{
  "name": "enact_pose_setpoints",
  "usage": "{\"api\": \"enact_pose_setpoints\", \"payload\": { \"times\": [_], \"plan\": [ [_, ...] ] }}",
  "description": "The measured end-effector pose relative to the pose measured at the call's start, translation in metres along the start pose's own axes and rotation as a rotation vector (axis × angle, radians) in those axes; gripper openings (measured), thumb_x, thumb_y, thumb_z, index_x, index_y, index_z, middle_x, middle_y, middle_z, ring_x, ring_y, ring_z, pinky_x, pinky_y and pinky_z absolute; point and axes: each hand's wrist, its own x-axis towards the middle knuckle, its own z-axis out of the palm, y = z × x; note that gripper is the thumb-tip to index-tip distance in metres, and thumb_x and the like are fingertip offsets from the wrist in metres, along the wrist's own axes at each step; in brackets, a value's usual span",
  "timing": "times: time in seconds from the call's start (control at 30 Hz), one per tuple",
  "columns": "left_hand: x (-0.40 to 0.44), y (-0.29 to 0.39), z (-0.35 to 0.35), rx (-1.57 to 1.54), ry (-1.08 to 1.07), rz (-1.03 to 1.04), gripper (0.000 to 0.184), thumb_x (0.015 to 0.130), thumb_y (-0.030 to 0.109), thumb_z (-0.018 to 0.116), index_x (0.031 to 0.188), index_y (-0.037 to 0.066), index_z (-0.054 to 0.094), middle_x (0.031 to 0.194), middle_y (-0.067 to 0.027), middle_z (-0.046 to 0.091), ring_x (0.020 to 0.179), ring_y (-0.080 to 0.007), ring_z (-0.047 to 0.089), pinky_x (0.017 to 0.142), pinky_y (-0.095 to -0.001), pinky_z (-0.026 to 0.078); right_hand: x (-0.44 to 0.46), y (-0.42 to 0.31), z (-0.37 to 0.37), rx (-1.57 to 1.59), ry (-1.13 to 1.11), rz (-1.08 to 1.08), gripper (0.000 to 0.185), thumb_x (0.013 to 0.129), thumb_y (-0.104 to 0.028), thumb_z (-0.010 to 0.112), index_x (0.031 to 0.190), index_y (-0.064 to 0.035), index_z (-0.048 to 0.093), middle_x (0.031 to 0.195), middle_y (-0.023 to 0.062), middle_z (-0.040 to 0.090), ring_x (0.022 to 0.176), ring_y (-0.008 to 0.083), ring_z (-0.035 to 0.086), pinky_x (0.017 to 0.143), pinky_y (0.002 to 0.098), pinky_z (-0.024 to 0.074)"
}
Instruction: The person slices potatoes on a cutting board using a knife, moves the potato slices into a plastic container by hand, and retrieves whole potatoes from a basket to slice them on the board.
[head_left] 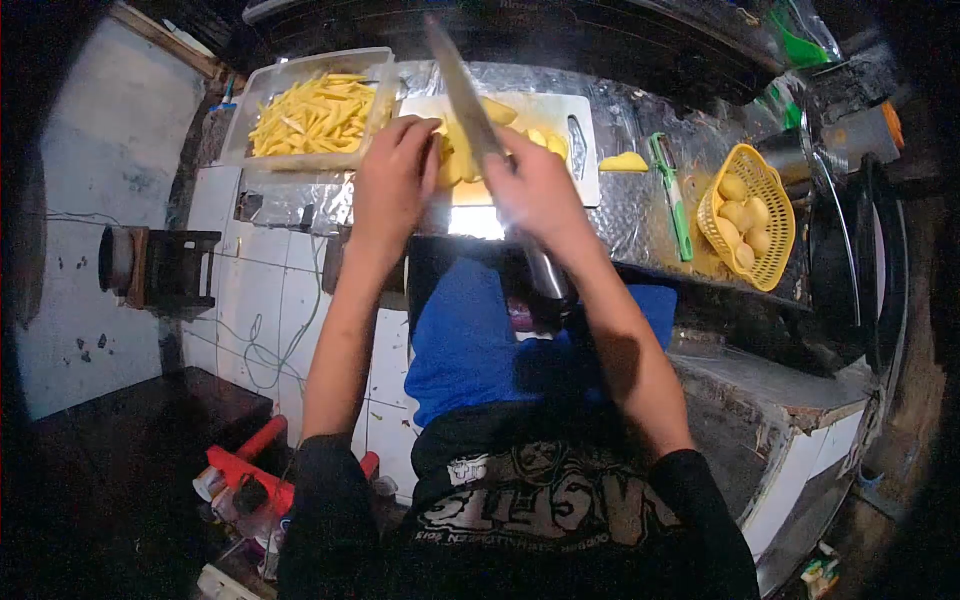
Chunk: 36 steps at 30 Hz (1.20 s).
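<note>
My right hand [530, 185] is closed round a large knife [462, 90], whose blade points up and away over the white cutting board [585, 190]. Yellow potato slices [460, 160] lie on the board, partly hidden by the blade and my hands. At the board's left side is my left hand [397, 180], its fingers bent and close together beside the slices; whether they grip one is hidden. To the left, a clear plastic container [238, 130] holds many cut yellow sticks [315, 115]. One yellow piece [624, 162] lies right of the board.
A green-handled peeler [680, 215] lies on the foil-covered counter [625, 225]. Farther right, a yellow basket [778, 225] holds several peeled potatoes [745, 215]. A dark wooden stool [180, 268] is at the left, and a red object [250, 465] is at the lower left.
</note>
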Motion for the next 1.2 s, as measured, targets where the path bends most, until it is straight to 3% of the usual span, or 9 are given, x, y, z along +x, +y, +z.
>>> {"api": "enact_pose_setpoints", "payload": {
  "times": [0.07,0.1,0.13,0.33,0.5,0.67,0.73,0.77,1.2],
  "plan": [
    [0.002,0.000,0.006,-0.061,-0.065,-0.044,0.026,0.086,0.010,0.067,0.112,0.005,0.066,0.110,-0.0158,0.063,0.100,-0.0333,0.062,0.087,-0.0410,0.050,-0.003,0.000,-0.009,0.046,0.118,-0.041,0.040,0.093,-0.015,0.053,0.132,-0.0072,0.059,0.074,0.0060,0.064,0.065,0.0120,0.059,0.061,0.0289,0.0495],
    [0.003,0.000,0.010,-0.020,-0.076,0.037,0.028,0.085,0.013,0.069,0.113,0.006,0.067,0.112,-0.0163,0.063,0.103,-0.0340,0.061,0.088,-0.0408,0.050,-0.005,-0.003,-0.015,0.068,0.128,-0.035,0.040,0.089,-0.019,0.053,0.127,-0.0078,0.059,0.079,0.0243,0.066,0.068,0.0342,0.069,0.065,0.0426,0.0530],
    [0.004,0.000,0.013,0.018,-0.088,0.120,0.030,0.085,0.016,0.070,0.113,0.006,0.067,0.114,-0.0168,0.063,0.105,-0.0347,0.061,0.090,-0.0406,0.049,-0.007,-0.002,-0.020,0.066,0.133,-0.032,0.040,0.089,-0.019,0.053,0.127,-0.0078,0.059,0.079,0.0243,0.066,0.068,0.0342,0.069,0.065,0.0426,0.0530],
    [0.000,-0.003,0.025,0.118,-0.219,0.112,0.041,0.083,0.028,0.069,0.118,0.008,0.065,0.127,-0.0160,0.057,0.125,-0.0336,0.047,0.097,-0.0505,0.039,-0.032,0.008,-0.054,-0.008,0.269,-0.062,0.043,0.089,-0.019,0.055,0.130,-0.0051,0.057,0.075,0.0213,0.066,0.063,0.0277,0.067,0.063,0.0375,0.0521],
    [0.012,0.022,0.008,0.261,-0.301,0.201,0.040,0.084,0.024,0.065,0.122,0.011,0.062,0.134,-0.0149,0.054,0.129,-0.0335,0.045,0.097,-0.0541,0.039,-0.071,0.023,-0.092,0.283,0.282,0.171,0.043,0.096,-0.013,0.052,0.138,-0.0042,0.050,0.065,0.0041,0.057,0.046,0.0076,0.052,0.040,0.0270,0.0426],
    [0.029,0.067,0.045,0.017,-0.338,0.407,0.035,0.083,0.025,0.065,0.116,0.013,0.063,0.127,-0.0127,0.057,0.124,-0.0313,0.050,0.096,-0.0510,0.041,-0.092,0.023,-0.115,0.381,0.378,0.221,0.040,0.098,-0.009,0.050,0.137,-0.0050,0.048,0.065,-0.0006,0.051,0.045,0.0065,0.047,0.038,0.0236,0.0403],
    [0.039,0.070,0.065,0.040,-0.481,0.451,0.037,0.086,0.028,0.065,0.121,0.016,0.062,0.134,-0.0115,0.055,0.130,-0.0309,0.047,0.102,-0.0542,0.037,-0.097,0.021,-0.118,0.370,0.363,0.217,0.040,0.098,-0.009,0.050,0.138,-0.0049,0.048,0.065,-0.0003,0.051,0.046,0.0066,0.047,0.038,0.0242,0.0404],
    [0.043,0.066,0.069,0.046,-0.565,0.491,0.029,0.087,0.029,0.065,0.113,0.016,0.065,0.128,-0.0097,0.059,0.125,-0.0281,0.051,0.103,-0.0534,0.037,-0.099,0.021,-0.119,0.370,0.372,0.214,0.040,0.098,-0.009,0.050,0.138,-0.0049,0.048,0.065,-0.0003,0.051,0.046,0.0066,0.047,0.038,0.0242,0.0404],
    [0.029,0.043,0.065,-0.037,-0.430,0.494,0.028,0.086,0.031,0.067,0.106,0.013,0.059,0.116,-0.0113,0.058,0.110,-0.0303,0.056,0.096,-0.0483,0.037,-0.097,0.035,-0.111,0.378,0.327,0.175,0.043,0.099,-0.009,0.051,0.141,-0.0019,0.042,0.066,0.0005,0.050,0.045,0.0071,0.044,0.038,0.0241,0.0388]
  ]
}}
